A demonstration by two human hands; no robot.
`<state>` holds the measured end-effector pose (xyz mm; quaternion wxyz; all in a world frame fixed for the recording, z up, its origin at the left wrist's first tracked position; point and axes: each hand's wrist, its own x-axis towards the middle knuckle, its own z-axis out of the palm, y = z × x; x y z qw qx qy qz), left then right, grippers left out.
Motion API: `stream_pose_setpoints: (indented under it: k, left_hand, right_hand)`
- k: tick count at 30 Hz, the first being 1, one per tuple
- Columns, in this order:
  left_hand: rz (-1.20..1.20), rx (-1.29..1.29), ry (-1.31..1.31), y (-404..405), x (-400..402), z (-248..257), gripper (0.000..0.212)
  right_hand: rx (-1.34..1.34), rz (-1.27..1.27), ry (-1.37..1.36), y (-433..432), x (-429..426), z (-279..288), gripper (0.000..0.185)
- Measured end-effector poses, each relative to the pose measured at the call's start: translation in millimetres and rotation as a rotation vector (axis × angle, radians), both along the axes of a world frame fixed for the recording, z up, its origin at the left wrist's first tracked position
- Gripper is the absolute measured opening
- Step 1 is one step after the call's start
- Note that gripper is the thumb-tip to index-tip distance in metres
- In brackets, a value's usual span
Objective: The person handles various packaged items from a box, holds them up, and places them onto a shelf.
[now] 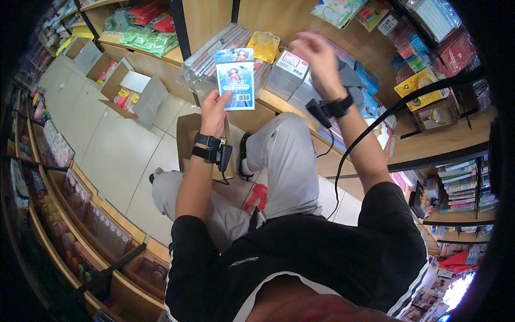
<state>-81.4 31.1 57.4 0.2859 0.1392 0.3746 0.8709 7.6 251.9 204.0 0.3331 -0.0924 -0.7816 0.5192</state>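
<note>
Pinched between the thumb and fingers of my left hand is a flat blue-and-white packet. It carries a printed doll-like figure, writing and a barcode, and is held upright in front of the shelf. My right hand is blurred above the lower shelf, its fingers partly bent and apart, with nothing visible in them. Close beside it stands a grey box with a white label. Behind the packet lies a stack of plastic-wrapped flat goods, and a yellow carded package rests at its right.
An open cardboard box stands on the floor by my legs. Further left are more open cartons holding colourful packets. Green packets fill a shelf. A black cable crosses above my right arm. Shelving curves along the left.
</note>
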Motion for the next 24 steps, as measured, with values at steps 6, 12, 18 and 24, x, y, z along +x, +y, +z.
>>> stream_pose_setpoints:
  k: [6, 12, 18, 24]
  left_hand:
    - [-0.082, 0.026, -0.035, -2.5, 5.0, 6.2, 0.013]
    - [-0.611, 0.693, -0.434, -8.5, 20.2, 4.7, 0.019]
    - [-0.806, 0.815, -0.367, 3.7, 42.4, 8.0, 0.027]
    - [-0.821, 0.833, -0.317, 2.1, 46.3, 9.4, 0.029]
  right_hand:
    - [-0.259, 0.264, -0.285, -52.8, -13.9, -32.5, 0.033]
    - [-0.532, 0.524, -0.287, -47.1, -23.4, -24.2, 0.034]
    - [-0.647, 0.956, -0.358, -65.5, -37.8, -21.1, 0.035]
    - [-0.653, 1.014, -0.235, -66.2, -38.8, -26.4, 0.028]
